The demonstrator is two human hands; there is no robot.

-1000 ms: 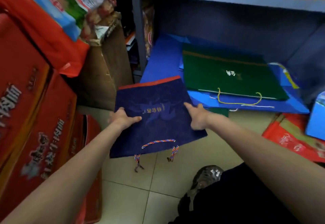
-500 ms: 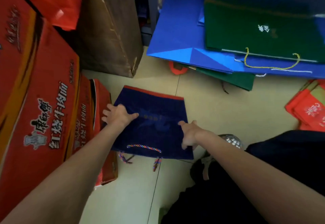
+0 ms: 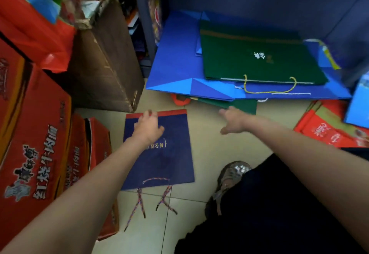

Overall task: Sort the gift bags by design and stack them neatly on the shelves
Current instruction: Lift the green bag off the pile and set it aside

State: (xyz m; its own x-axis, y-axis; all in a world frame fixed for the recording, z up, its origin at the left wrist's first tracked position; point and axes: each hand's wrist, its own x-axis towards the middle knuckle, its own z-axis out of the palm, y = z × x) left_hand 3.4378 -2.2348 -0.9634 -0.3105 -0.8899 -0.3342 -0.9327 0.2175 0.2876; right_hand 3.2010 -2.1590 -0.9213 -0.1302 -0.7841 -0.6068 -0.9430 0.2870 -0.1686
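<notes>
1. Navy gift bag (image 3: pixel 159 154) lies flat on the floor (image 3: pixel 209 146), red-trimmed base away from me, rope handles (image 3: pixel 151 199) trailing toward me.
2. My left hand (image 3: pixel 148 127) rests on its far end, fingers spread flat, gripping nothing.
3. My right hand (image 3: pixel 233 122) is off the bag, fingers apart and empty, stretched toward the green bag edge (image 3: pixel 239 105) poking out under the blue bags (image 3: pixel 179 70).
4. Handling guess: folded paper, light, thin, stiffish but creases easily; glossy, so probably slides on tile.
5. Best hold, I'd say: pinch both side edges or slip fingers under a corner; handles would let it swing.
6. Green bag (image 3: pixel 259 58) tops the shelf pile.
</notes>
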